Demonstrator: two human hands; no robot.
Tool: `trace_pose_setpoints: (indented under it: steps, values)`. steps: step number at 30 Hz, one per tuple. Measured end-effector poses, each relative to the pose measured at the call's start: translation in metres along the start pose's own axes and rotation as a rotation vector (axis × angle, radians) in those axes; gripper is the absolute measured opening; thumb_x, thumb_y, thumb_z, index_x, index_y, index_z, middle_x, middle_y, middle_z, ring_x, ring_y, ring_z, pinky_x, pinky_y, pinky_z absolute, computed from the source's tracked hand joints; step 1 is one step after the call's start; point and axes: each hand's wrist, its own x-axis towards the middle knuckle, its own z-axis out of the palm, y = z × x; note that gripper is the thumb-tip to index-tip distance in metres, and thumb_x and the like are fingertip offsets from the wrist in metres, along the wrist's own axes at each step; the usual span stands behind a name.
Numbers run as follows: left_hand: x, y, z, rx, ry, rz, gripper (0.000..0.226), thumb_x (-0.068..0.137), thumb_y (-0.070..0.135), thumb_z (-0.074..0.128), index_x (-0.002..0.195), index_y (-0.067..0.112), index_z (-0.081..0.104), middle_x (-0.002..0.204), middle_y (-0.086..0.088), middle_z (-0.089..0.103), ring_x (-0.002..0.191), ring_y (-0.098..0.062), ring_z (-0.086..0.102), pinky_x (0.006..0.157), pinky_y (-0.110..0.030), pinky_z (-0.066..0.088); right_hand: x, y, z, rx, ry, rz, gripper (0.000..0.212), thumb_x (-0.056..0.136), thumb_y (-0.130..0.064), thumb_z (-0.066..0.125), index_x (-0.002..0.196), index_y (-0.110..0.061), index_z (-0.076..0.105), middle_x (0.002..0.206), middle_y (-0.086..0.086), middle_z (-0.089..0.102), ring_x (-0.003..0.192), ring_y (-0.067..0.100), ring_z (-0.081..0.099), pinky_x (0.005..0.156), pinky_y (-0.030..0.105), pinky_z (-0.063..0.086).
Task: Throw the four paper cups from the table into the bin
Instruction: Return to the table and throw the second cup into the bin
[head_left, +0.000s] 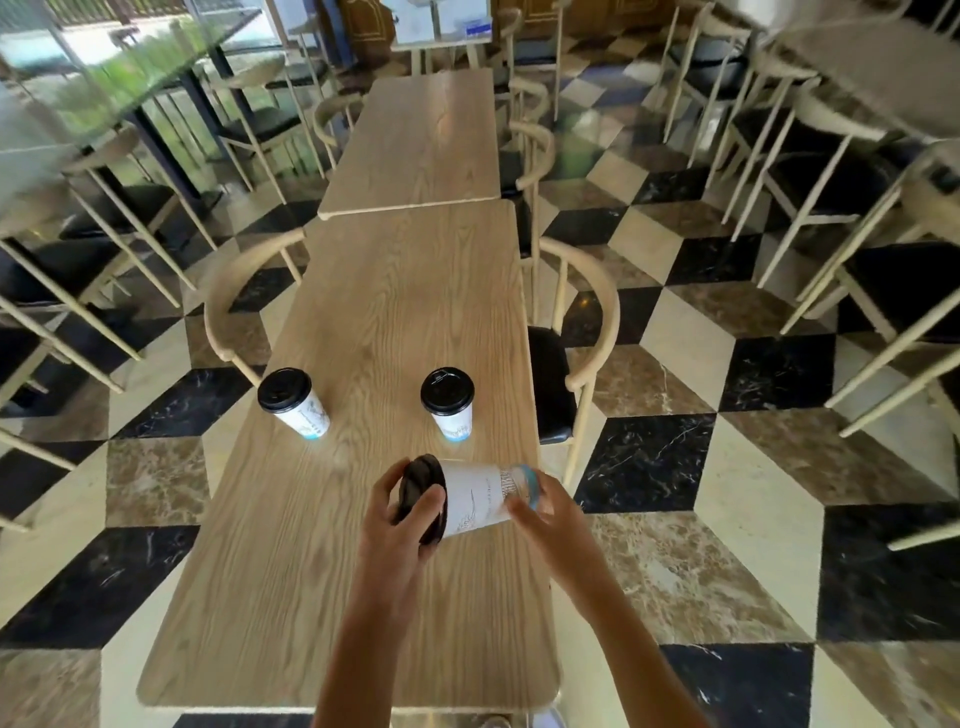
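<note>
White paper and a black lid: that's the held cup (475, 496), up off the wooden table (291, 571) and turned onto its side, carried between both hands over the near right part of the tabletop. Its long axis runs roughly left to right across the view, with a slight tilt: the lidded mouth points left and a touch toward the camera, the blue-banded base points right and away. The left hand (400, 525) is wrapped around the lid end, thumb across the black lid and fingers curled behind the rim, closed on it. The right hand (545, 512) is pinching the base end, fingertips (519, 506) pressed on the white wall just short of the blue band, so it too is gripping the cup.

Two more are standing upright on the table beyond the hands. The left cup (296, 404) sits near the table's left edge, lid up, its body appearing to lean in the wide lens. The right cup (449, 404) stands nearer the right edge, lid up as well, well apart from its neighbour and just beyond the held one. Both have white walls and blue at the foot.

Only three cups show here. Pale wooden chairs (582, 338) flank the table on a chequered marble floor (675, 467).
</note>
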Motion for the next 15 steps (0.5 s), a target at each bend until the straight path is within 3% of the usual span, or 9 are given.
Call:
trace_pose_setpoints:
  steps: [3, 5, 7, 9, 11, 15]
  values:
    - [-0.003, 0.011, 0.008, -0.004, -0.091, 0.005, 0.05, 0.082, 0.02, 0.078, 0.128, 0.031, 0.061, 0.126, -0.014, 0.069, 0.114, -0.029, 0.069, 0.084, -0.043, 0.059, -0.009, -0.014, -0.007, 0.035, 0.075, -0.088, 0.019, 0.092, -0.037, 0.063, 0.11, -0.033, 0.058, 0.106, -0.001, 0.069, 0.1, 0.013, 0.069, 0.081, 0.03, 0.059]
    - [-0.006, 0.018, 0.017, -0.006, -0.156, -0.01, 0.054, 0.078, 0.022, 0.079, 0.129, 0.028, 0.061, 0.126, -0.015, 0.07, 0.115, -0.03, 0.068, 0.083, -0.041, 0.057, -0.022, -0.023, -0.014, 0.075, 0.12, -0.111, 0.029, 0.092, -0.037, 0.063, 0.116, -0.024, 0.057, 0.107, 0.005, 0.069, 0.099, 0.021, 0.07, 0.083, 0.044, 0.059]
    - [-0.011, 0.021, 0.028, 0.004, -0.232, -0.02, 0.056, 0.075, 0.021, 0.085, 0.126, 0.028, 0.063, 0.124, -0.014, 0.071, 0.113, -0.028, 0.069, 0.077, -0.036, 0.058, -0.038, -0.027, -0.024, 0.094, 0.193, -0.14, 0.031, 0.091, -0.039, 0.063, 0.118, -0.027, 0.055, 0.106, 0.006, 0.068, 0.095, 0.024, 0.07, 0.079, 0.051, 0.059]
    - [-0.019, 0.021, 0.043, 0.01, -0.314, -0.029, 0.051, 0.071, 0.022, 0.083, 0.119, 0.029, 0.067, 0.12, -0.013, 0.072, 0.103, -0.023, 0.072, 0.066, -0.028, 0.058, -0.06, -0.023, -0.035, 0.128, 0.291, -0.14, 0.037, 0.09, -0.039, 0.065, 0.124, -0.034, 0.051, 0.111, 0.006, 0.066, 0.096, 0.021, 0.071, 0.076, 0.044, 0.061]
    - [-0.029, 0.017, 0.061, 0.016, -0.417, -0.048, 0.048, 0.069, 0.024, 0.08, 0.116, 0.03, 0.069, 0.118, -0.012, 0.073, 0.093, -0.016, 0.074, 0.061, -0.025, 0.057, -0.084, -0.017, -0.049, 0.148, 0.391, -0.124, 0.058, 0.088, -0.042, 0.064, 0.139, -0.027, 0.041, 0.117, 0.002, 0.063, 0.098, 0.013, 0.07, 0.073, 0.033, 0.06]
    - [-0.062, -0.003, 0.108, 0.084, -0.614, -0.096, 0.058, 0.07, 0.024, 0.082, 0.125, 0.028, 0.064, 0.119, -0.008, 0.073, 0.098, -0.02, 0.073, 0.062, -0.028, 0.057, -0.146, 0.001, -0.083, 0.146, 0.616, -0.097, 0.069, 0.087, -0.043, 0.065, 0.146, -0.022, 0.036, 0.122, -0.005, 0.059, 0.097, -0.003, 0.067, 0.071, 0.017, 0.055]
